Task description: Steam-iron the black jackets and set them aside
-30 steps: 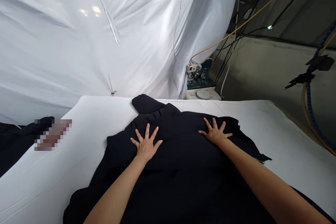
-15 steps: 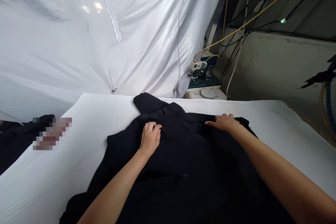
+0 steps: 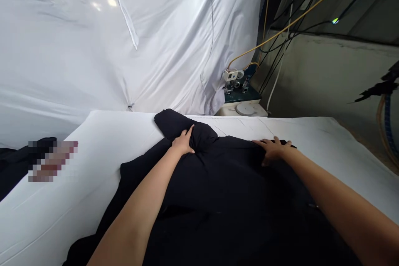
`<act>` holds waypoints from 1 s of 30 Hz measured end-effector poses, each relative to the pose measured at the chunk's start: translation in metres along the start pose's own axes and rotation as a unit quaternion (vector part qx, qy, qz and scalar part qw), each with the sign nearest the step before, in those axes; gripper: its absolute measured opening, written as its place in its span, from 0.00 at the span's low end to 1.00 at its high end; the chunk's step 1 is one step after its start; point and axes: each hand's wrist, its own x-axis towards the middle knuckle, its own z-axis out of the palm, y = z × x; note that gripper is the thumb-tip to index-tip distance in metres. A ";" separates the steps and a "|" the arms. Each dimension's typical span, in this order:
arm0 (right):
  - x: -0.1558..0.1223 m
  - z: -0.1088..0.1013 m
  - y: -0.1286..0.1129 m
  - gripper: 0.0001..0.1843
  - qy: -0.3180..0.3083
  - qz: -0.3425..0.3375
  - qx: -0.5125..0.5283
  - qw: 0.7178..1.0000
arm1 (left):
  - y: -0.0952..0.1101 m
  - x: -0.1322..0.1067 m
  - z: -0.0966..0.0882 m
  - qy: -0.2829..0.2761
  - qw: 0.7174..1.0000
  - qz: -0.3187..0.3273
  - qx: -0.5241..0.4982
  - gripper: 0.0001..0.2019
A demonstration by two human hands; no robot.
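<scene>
A large black garment [image 3: 224, 191], apparently a jacket, lies spread over a white padded table [image 3: 102, 133]. At its far edge a bunched, rounded part [image 3: 170, 120], perhaps a hood or collar, sticks out to the left. My left hand [image 3: 183, 143] rests on the cloth beside that part, its index finger and thumb stretched apart, with creases running out from the thumb tip. My right hand [image 3: 274, 149] lies on the garment's far right edge, fingers spread. Nearest to me, the dark cloth shows little detail.
White sheeting [image 3: 93, 50] hangs behind the table. Beyond the far edge stands a machine [image 3: 238, 91] with fittings and a yellow hose [image 3: 293, 25]. Cables run up the right wall. At left, more dark cloth [image 3: 12, 170] lies by a blurred-out patch.
My left hand has moved forward to the bunched part and its fingers have spread. The fingers of my right hand have fanned out over the far edge. The view has shifted slightly.
</scene>
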 end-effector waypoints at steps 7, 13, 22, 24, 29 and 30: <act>-0.024 -0.027 0.006 0.28 0.032 -0.020 0.059 0.998 | 0.004 -0.021 -0.012 0.059 0.998 -0.020 0.019 0.17; -0.029 -0.036 -0.020 0.30 0.265 0.135 0.024 0.954 | 0.003 -0.044 0.001 0.325 0.945 0.007 -0.029 0.27; -0.008 -0.005 -0.099 0.32 0.056 0.027 0.102 0.993 | -0.041 -0.076 0.042 0.112 0.993 0.042 0.017 0.25; -0.016 -0.018 -0.112 0.33 0.066 0.056 0.111 0.990 | -0.053 -0.090 0.033 0.150 0.988 0.006 0.037 0.26; -0.047 -0.023 -0.170 0.42 0.062 -0.086 0.167 0.980 | -0.095 -0.125 0.027 0.261 0.946 -0.190 0.000 0.24; -0.049 -0.018 -0.182 0.45 0.030 -0.099 0.158 0.982 | -0.105 -0.128 0.029 0.268 0.940 -0.211 -0.025 0.24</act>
